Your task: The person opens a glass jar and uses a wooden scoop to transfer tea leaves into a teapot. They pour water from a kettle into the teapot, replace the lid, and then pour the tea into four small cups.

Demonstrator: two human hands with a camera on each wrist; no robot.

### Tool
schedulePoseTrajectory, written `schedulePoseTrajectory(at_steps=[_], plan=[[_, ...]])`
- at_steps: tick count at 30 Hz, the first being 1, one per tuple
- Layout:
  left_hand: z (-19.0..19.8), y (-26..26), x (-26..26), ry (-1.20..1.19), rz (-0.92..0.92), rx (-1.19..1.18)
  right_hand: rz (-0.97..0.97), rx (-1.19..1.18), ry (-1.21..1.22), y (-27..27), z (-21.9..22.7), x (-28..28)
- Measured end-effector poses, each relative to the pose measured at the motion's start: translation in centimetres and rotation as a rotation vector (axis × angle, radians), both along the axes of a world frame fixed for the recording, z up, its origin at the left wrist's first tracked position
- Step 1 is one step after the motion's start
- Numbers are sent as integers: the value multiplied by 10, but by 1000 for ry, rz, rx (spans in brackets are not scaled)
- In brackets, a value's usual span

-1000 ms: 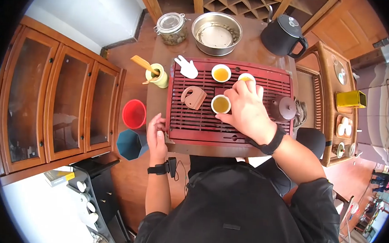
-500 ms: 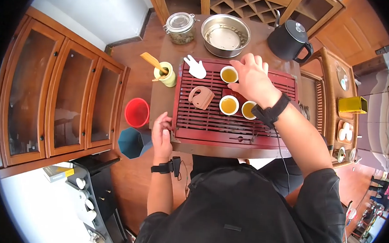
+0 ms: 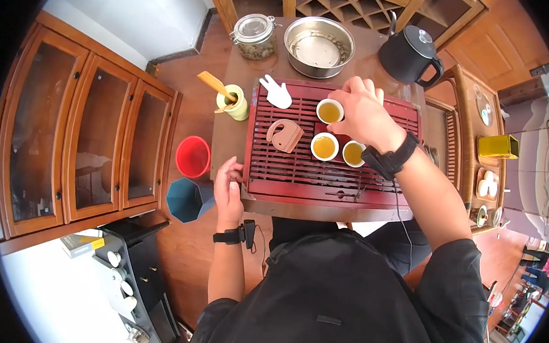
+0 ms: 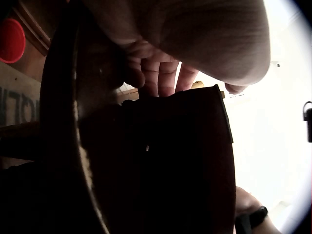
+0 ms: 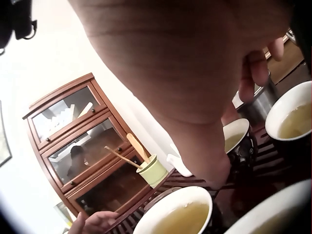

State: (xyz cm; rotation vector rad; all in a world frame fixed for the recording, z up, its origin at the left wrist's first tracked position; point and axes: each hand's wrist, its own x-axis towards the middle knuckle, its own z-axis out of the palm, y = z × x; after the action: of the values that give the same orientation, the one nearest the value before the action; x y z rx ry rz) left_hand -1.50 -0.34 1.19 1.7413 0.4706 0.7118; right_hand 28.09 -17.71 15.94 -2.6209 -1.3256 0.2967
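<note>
My right hand (image 3: pixel 367 117) pinches the rim of a white teacup (image 3: pixel 330 112) of yellow tea, thumb on the near side and fingers on the far side. This cup (image 5: pixel 236 136) is partly hidden by the thumb in the right wrist view. Nearer me on the slatted red tea tray (image 3: pixel 298 191) stand a left teacup (image 3: pixel 324 147) and a right teacup (image 3: pixel 353 154), both holding tea. Another filled teacup (image 5: pixel 292 117) shows in the right wrist view. My left hand (image 3: pixel 229 191) rests at the tray's left side, fingers loose and holding nothing.
A brown clay piece (image 3: pixel 284 136) and a white hand-shaped ornament (image 3: pixel 276 94) sit on the tray's left part. Behind it are a lidded jar (image 3: pixel 255 39), a steel bowl (image 3: pixel 319 46) and a black kettle (image 3: pixel 410 54). A tool holder (image 3: pixel 236 105) stands to the left.
My right hand has left the near-left cup, reached to the far-left one, gripped its rim and shifted it slightly right and towards me. The left hand stays by the tray.
</note>
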Motion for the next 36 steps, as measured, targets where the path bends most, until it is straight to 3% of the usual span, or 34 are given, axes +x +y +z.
schedulePoseTrajectory(at_steps=[16, 22, 26, 36], plan=[[-2, -1, 1, 19, -10, 24, 26, -3, 51, -9, -7, 3], [0, 0, 1, 2, -8, 1, 68, 64, 52, -29, 4, 30], [0, -1, 2, -2, -4, -14, -8, -79, 116, -42, 17, 37], [-3, 0, 1, 12, -3, -15, 49, -151, 73, -46, 1, 30]])
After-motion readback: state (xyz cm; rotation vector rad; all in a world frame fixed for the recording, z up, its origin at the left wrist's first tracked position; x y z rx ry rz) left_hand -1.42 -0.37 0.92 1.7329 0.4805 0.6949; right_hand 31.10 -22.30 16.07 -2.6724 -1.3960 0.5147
